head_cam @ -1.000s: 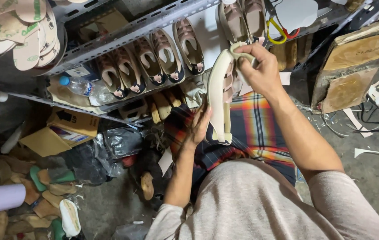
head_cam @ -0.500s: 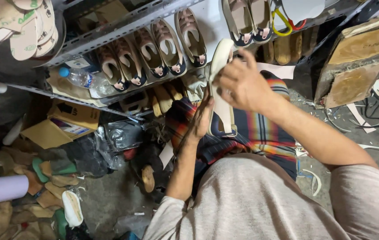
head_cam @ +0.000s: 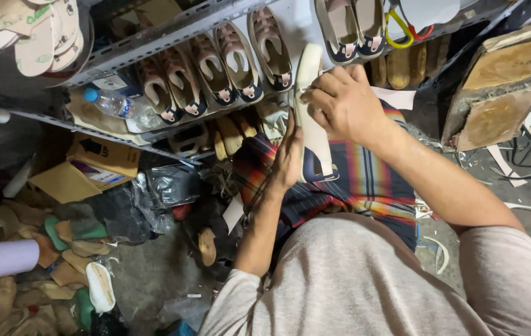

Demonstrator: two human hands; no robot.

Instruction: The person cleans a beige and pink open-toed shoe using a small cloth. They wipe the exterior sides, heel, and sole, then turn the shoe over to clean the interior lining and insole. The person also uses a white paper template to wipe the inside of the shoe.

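Both hands held a cream-soled shoe [head_cam: 313, 127] sole-up over the lap, in front of a shelf of finished pairs.

The right hand [head_cam: 343, 106] was clenched over the upper part of the sole, fingers curled across it near the toe, while the left hand [head_cam: 287, 158] lay flat along its left edge, bracing near the heel rather than closing round it. The shoe stood tilted, toe toward the metal shelf [head_cam: 153, 46], heel down against a striped plaid cloth [head_cam: 365, 180] on the knees. The step looked like pressing or smoothing the sole onto the upper; any next move would need steady pressure along the edge with the heel kept braced. On the shelf sat rows of pink strapped shoes [head_cam: 216, 68] and a plastic bottle [head_cam: 116, 107]. Cardboard [head_cam: 94, 165], loose soles and scraps littered the grey floor [head_cam: 159, 274].
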